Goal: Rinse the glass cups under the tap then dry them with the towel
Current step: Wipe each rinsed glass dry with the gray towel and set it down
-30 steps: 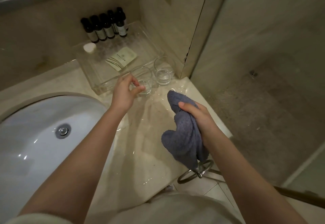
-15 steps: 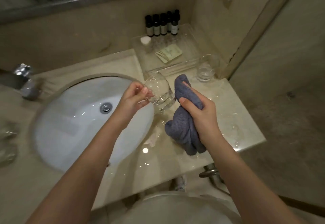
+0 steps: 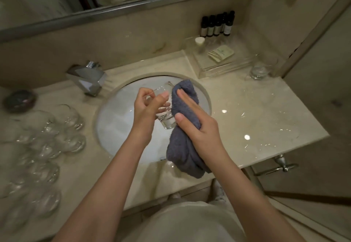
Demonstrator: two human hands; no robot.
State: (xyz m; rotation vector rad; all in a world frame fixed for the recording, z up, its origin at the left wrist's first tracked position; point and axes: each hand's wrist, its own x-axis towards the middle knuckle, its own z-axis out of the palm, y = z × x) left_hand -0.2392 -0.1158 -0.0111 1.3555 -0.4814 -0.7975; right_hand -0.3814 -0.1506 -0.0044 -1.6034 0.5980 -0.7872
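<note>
My left hand (image 3: pixel 150 106) grips a clear glass cup (image 3: pixel 166 121) tilted over the white sink basin (image 3: pixel 114 120). My right hand (image 3: pixel 197 125) holds a blue-grey towel (image 3: pixel 182 146) pressed against the cup's right side, the cloth hanging down over the counter's front edge. The chrome tap (image 3: pixel 88 79) stands at the basin's back left, and no water is visible running from it. One more glass cup (image 3: pixel 261 68) stands alone at the counter's far right. Several glass cups (image 3: pixel 47 142) are grouped on the counter to the left.
A clear tray (image 3: pixel 218 63) with small dark bottles (image 3: pixel 217 25) and a packet sits at the back right. A dark round dish (image 3: pixel 20 101) lies left of the tap. The marble counter (image 3: pixel 256 112) ends at a wall on the right. A mirror runs along the back.
My left hand took a cup from beside the tray and carried it left over the basin. My right hand followed with the towel, which now lies against the cup.
</note>
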